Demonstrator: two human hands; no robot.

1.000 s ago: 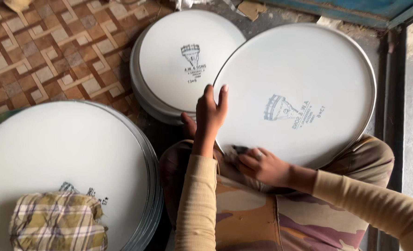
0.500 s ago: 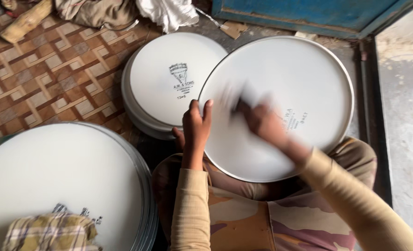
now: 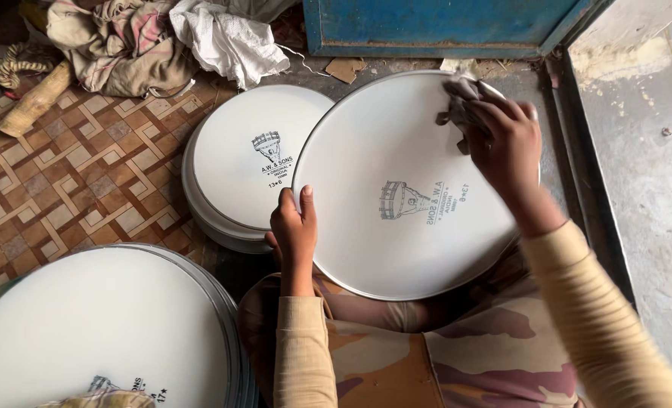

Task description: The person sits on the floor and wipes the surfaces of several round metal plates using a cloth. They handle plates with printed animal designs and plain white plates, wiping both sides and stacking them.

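Note:
A large white round drumhead [image 3: 366, 227] with a metal rim and a dark printed emblem rests tilted on my lap. My left hand [image 3: 294, 230] grips its left rim, thumb on the white face. Pressed against the far right part of the drumhead, my right hand [image 3: 502, 140] is closed on a small grey cloth [image 3: 457, 102].
A stack of smaller white drumheads [image 3: 238, 162] lies on the patterned tile floor beyond my left hand. A stack of bigger ones [image 3: 102, 325] sits at lower left. Crumpled rags [image 3: 162, 38] lie at the back, beside a blue door [image 3: 442, 26]. A concrete step [image 3: 646, 174] runs along the right.
My right hand has swept with the cloth from the drumhead's near edge up across its face to the far right rim. The left hand stayed on the rim.

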